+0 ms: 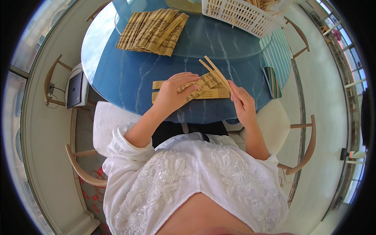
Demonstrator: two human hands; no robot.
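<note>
My right hand (243, 102) pinches a pair of wooden chopsticks (217, 72) near their lower ends; their other ends point up and to the left, slightly apart. To its left, my left hand (175, 89) is closed on a gold patterned paper chopstick sleeve (206, 82), tilted across the table. Some chopstick length passes over the sleeve's upper end; whether they touch cannot be told. Beneath lie flat gold paper sleeves (218, 93), partly covered by my left hand. Farther off at the left is a fanned pile of gold sleeves (152, 32).
A white perforated basket (241, 17) of chopsticks stands at the far right on the round glass turntable (196, 43). A striped flat object (272, 82) lies at the right edge of the blue marbled table (117, 84). Chairs surround it; one at left carries a dark laptop (75, 89).
</note>
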